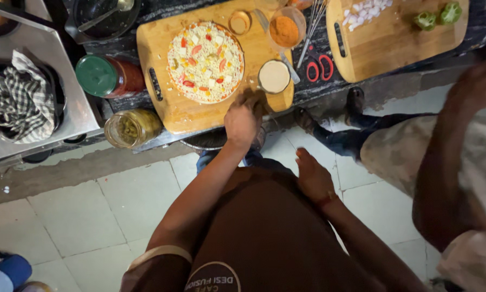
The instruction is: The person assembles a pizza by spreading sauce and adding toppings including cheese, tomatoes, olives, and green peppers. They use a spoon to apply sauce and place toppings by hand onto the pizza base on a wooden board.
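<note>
From the head camera, looking straight down: the uncooked pizza sits on the wooden cutting board on the dark counter, and it looks well on its way. The base is already covered in pale grated cheese, with red pepper pieces, yellow bits and white cubes scattered across it. Judging by that, the topping stage is mostly done; it is plainly not baked, the rim pale and the cheese unmelted.

The left hand is down at the board's near edge, just beside the small cup of beige sauce. Its fingers are curled in and bunched, but whether they pinch anything I cannot tell; the knuckles hide the tips. The right hand hangs low by the brown apron, well away from the counter, fingers loosely together and holding nothing.

Around the board: a bowl of orange spice powder, red-handled scissors, a green-lidded jar of red sauce and a jar of green pickled slices. A second cutting board carries chopped white onion and green pepper pieces. Another person's arm is blurred at the right.
</note>
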